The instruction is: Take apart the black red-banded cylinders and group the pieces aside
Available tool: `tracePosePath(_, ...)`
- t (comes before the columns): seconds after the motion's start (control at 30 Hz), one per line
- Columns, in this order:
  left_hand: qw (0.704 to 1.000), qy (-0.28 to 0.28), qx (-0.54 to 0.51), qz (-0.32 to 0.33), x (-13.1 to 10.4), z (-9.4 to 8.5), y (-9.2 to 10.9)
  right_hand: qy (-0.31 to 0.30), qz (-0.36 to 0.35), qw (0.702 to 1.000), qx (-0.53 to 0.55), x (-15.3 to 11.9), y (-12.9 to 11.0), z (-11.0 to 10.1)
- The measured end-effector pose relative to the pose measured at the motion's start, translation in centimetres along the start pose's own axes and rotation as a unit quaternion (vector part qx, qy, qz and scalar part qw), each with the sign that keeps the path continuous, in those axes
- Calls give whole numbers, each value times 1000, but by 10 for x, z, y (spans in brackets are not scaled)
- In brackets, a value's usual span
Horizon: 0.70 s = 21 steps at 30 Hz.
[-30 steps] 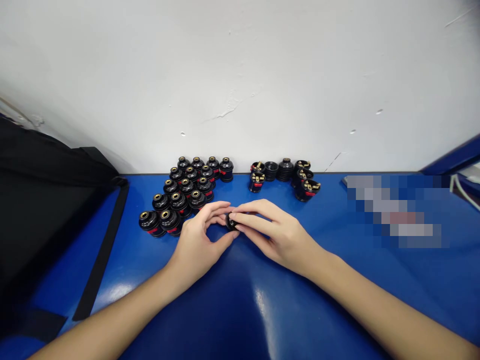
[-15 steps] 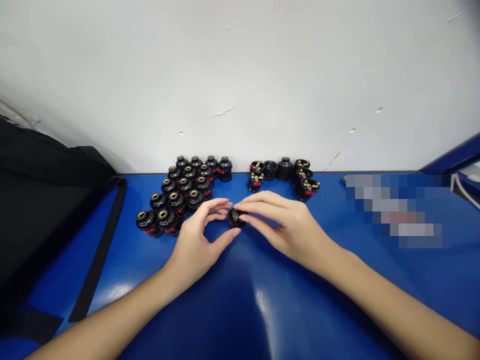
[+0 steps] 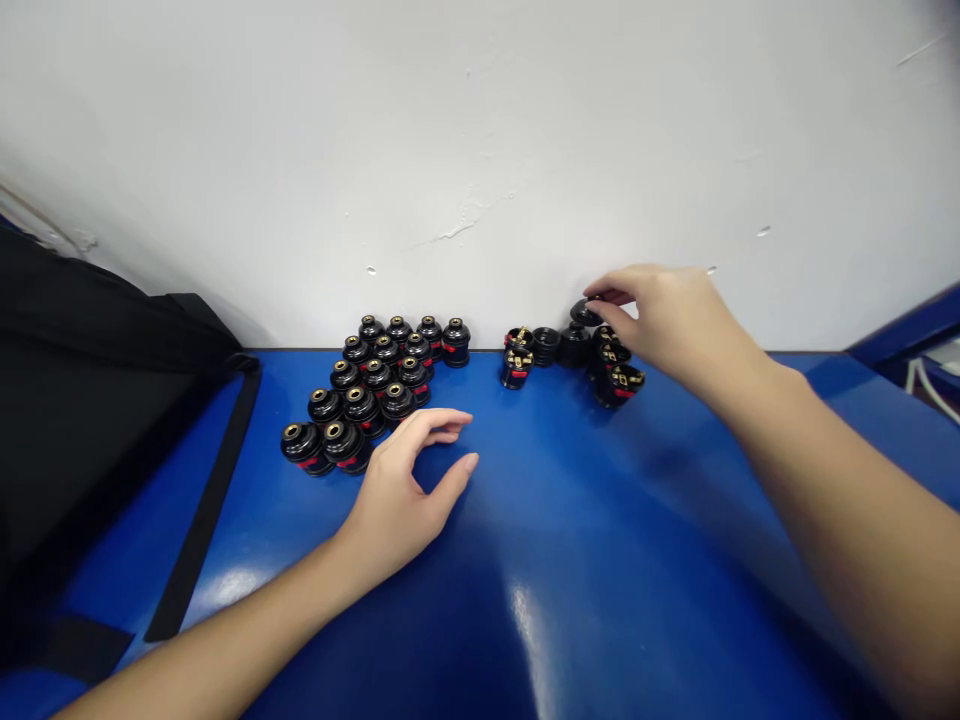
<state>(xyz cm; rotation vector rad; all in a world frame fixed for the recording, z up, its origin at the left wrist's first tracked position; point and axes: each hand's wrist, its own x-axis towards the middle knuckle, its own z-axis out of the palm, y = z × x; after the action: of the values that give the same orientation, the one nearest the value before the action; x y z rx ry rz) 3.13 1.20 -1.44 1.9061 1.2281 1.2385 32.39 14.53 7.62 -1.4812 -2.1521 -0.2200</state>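
Observation:
My right hand point(image 3: 652, 310) pinches a black domed cap point(image 3: 585, 312) above the back right group of parts. Below the cap stands a ribbed black shell point(image 3: 574, 345), with a dark ring-like part point(image 3: 546, 346) to its left. My left hand point(image 3: 412, 480) is held over the blue surface, thumb and fingers apart, with nothing between them. Just beyond it, several black lamp-holder-like pieces point(image 3: 363, 408) with brass-rimmed tops and red marks stand in rows. Open black cups with brass contacts point(image 3: 517, 367) stand right of centre, and more such cups point(image 3: 619, 384) are below my right hand.
The blue table point(image 3: 480, 600) meets a white wall point(image 3: 465, 150) at the back. Black cloth point(image 3: 97, 380) with a strap point(image 3: 206, 500) covers the left side. A blue edge and a white cable point(image 3: 934, 390) are at the far right.
My right hand has moved from beside my left hand to the back right, and the dark piece between the hands is gone from there. My left hand has stayed nearly in place.

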Motion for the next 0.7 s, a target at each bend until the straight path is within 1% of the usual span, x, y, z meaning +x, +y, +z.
tracePosePath(0.13, 1000, -2, 1, 4, -1, -1, 1, -50, 14, 999, 6, 3, 2, 7)
tracePosePath(0.3, 1000, -4, 2, 7, 0, -1, 1, -61, -21, 998, -10, 5, 5, 13)
tracePosePath(0.37, 1000, -6, 3, 7, 0, -1, 1, -56, -40, 998, -12, 6, 9, 17)
tracePosePath(0.57, 1000, -8, 7, 11, 0, -2, 2, -9, -87, 996, 7, 7, 21, 29)
tracePosePath(0.63, 1000, -6, 9, 12, 0, -2, 2, 6, -92, 996, 12, 6, 20, 30)
tracePosePath(0.7, 1000, -6, 10, 11, -1, -2, 3, 19, -90, 995, 22, 4, 12, 27)
